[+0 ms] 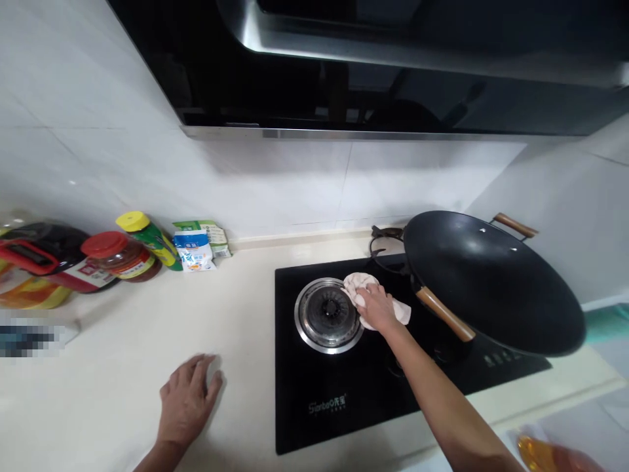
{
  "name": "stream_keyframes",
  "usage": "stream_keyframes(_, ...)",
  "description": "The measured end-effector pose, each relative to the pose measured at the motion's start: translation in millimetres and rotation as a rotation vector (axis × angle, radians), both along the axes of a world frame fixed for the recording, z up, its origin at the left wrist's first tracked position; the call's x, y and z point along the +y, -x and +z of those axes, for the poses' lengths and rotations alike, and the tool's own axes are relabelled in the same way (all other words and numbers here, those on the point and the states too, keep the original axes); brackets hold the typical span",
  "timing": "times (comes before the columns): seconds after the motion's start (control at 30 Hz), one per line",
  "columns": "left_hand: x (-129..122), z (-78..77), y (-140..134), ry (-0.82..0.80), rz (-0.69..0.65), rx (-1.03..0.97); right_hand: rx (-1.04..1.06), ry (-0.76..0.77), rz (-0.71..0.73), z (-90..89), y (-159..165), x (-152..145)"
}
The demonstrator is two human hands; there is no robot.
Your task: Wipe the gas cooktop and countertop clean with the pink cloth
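A pale cloth [401,312] is bunched under my right hand [377,307], whose fingers press it against the black glass cooktop [314,387]. The cloth touches the right edge of the round burner [329,314], which has a shiny metal ring and a dark centre. My left hand [187,400] rests on the light countertop [236,328], left of the cooktop, with its fingers loosely spread and nothing in them.
A large black wok [491,282] with wooden handles covers the cooktop's right side. A black pan support [386,252] sits behind it. Along the wall stand a red-lidded jar [120,257], a yellow-capped bottle [150,239] and seasoning packets [195,250]. A range hood [344,98] hangs above.
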State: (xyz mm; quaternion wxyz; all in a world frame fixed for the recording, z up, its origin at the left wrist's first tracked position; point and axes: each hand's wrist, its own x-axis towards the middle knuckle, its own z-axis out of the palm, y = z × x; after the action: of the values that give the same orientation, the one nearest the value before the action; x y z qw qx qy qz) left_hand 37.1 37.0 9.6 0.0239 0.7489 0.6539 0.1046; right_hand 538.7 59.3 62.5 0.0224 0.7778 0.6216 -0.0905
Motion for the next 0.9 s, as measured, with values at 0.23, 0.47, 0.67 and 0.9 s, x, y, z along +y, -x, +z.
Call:
stream_keyframes(0.23,0,2.8,-3,0.031,-0.010,-0.004,0.027,-0.054,0.096,3.0,40,-80)
stream_keyframes(0.47,0,2.8,-5,0.026,-0.001,0.006,0.226,-0.013,0.258,6.6,119,-110)
stream_keyframes(0.67,-2,2.4,-4,0.024,-0.009,0.006,0.345,-0.084,0.251,-3.5,182,-79)
stream_keyframes(0.9,-2,3.7,-3,0.016,-0.007,-0.007,0.352,-0.051,0.145,15.2,217,2)
